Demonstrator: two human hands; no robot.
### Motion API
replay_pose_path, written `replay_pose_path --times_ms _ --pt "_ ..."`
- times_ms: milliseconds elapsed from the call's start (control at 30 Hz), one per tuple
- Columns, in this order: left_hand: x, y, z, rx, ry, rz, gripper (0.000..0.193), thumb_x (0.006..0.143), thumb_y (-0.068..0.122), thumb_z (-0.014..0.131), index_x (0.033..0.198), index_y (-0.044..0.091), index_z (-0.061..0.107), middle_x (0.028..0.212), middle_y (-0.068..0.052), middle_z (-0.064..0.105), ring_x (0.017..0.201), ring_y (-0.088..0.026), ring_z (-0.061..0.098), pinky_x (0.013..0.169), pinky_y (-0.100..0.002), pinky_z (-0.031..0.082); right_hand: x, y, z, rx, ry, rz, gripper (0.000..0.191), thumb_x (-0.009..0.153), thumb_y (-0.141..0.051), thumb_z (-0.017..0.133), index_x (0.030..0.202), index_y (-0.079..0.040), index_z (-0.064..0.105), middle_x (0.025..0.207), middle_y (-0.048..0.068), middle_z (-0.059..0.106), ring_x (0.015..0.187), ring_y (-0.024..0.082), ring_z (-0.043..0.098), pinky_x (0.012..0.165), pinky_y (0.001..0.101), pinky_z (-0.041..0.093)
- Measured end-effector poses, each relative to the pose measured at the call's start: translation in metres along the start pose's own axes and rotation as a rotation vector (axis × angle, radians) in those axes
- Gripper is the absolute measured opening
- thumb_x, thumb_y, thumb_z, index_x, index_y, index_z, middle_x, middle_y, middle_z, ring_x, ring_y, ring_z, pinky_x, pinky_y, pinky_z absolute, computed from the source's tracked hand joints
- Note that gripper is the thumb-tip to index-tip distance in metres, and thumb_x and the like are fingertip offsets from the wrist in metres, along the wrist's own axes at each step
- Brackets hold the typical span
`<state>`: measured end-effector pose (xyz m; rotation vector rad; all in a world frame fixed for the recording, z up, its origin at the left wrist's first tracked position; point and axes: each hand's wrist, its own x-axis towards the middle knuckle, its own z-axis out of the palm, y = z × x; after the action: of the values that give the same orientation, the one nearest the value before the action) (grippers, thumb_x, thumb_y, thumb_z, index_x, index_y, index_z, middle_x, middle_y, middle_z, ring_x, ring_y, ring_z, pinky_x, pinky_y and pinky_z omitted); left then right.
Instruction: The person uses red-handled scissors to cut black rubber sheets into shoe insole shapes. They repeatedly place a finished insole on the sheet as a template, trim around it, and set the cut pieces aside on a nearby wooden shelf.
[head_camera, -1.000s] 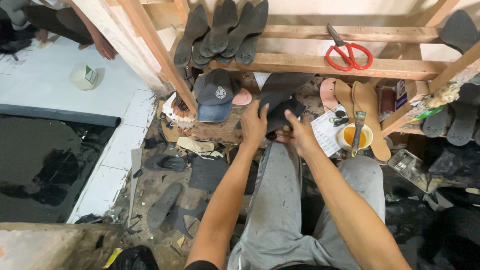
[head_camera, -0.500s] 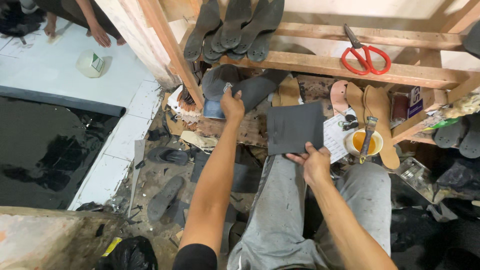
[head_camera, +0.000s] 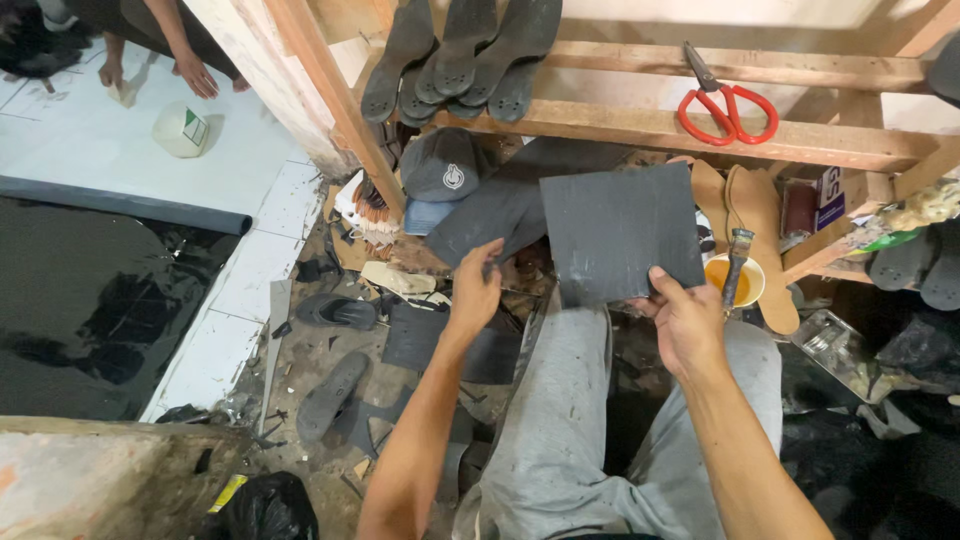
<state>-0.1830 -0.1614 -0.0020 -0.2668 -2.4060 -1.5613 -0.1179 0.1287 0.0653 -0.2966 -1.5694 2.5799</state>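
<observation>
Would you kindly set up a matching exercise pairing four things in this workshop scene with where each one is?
Things:
1. red scissors
2. dark square sheet
3. grey cap
4. brush

Places:
A. held up in the right hand
B. resting in the yellow bowl
C. lying on the wooden beam
D. under the hanging dark soles

Pairs: 1-C, 2-A, 3-D, 4-B

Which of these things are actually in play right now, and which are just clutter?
In hand:
right hand holds the square dark sheet
left hand holds a second dark sheet

Lying about:
red scissors
cap
soles on the beam
glue bowl
</observation>
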Motion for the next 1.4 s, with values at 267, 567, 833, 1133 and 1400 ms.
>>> replay_pose_path --times_ms 267,567,833,1133,1400 --pt "0.014 0.071 0.04 -0.95 -0.087 -0.281 0.032 0.103 0.012 0.065 0.13 -0.004 0.063 0.117 -0.006 0.069 0.107 -0.01 0.061 0.099 -0.026 0.048 0.019 -0.009 0.044 -0.12 -0.112 -0.048 0.033 0.094 -0.003 0.064 0.126 0.003 0.059 0.113 0.01 0.07 0.094 0.022 0.072 0.075 0.039 0.064" --pt "0.02 0.056 0.051 -1.081 0.087 -0.248 0.027 0.099 0.006 0.067 0.124 -0.003 0.064 0.115 -0.007 0.07 0.105 -0.013 0.063 0.099 -0.03 0.049 0.039 -0.042 0.058 -0.33 -0.309 -0.08 0.061 0.089 -0.004 0.075 0.144 0.002 0.049 0.124 0.011 0.066 0.099 0.018 0.069 0.078 0.0332 0.063" --pt "0.018 0.036 0.057 -1.027 0.011 -0.199 0.028 0.104 0.004 0.066 0.13 -0.006 0.061 0.118 -0.01 0.069 0.107 -0.015 0.061 0.1 -0.032 0.05 0.054 -0.022 0.044 -0.361 -0.306 0.011 0.043 0.096 -0.001 0.065 0.138 0.002 0.057 0.12 0.008 0.069 0.102 0.014 0.068 0.083 0.0337 0.062" --pt "0.12 0.056 -0.002 -0.086 0.483 0.242 0.046 0.099 0.012 0.07 0.143 0.008 0.055 0.132 -0.013 0.057 0.119 -0.026 0.058 0.097 -0.032 0.054 0.048 -0.029 0.033 -0.294 -0.3 -0.09 0.044 0.093 0.009 0.063 0.136 0.002 0.058 0.128 0.006 0.067 0.112 0.013 0.065 0.1 0.0299 0.054" --pt "0.255 0.07 -0.051 0.773 0.421 0.164 0.052 0.086 0.046 0.083 0.098 -0.003 0.07 0.105 -0.023 0.063 0.108 -0.043 0.055 0.089 -0.051 0.048 0.045 -0.036 0.04 -0.22 -0.287 -0.03 0.045 0.091 0.006 0.064 0.135 0.001 0.058 0.121 0.007 0.069 0.104 0.013 0.068 0.093 0.032 0.058"
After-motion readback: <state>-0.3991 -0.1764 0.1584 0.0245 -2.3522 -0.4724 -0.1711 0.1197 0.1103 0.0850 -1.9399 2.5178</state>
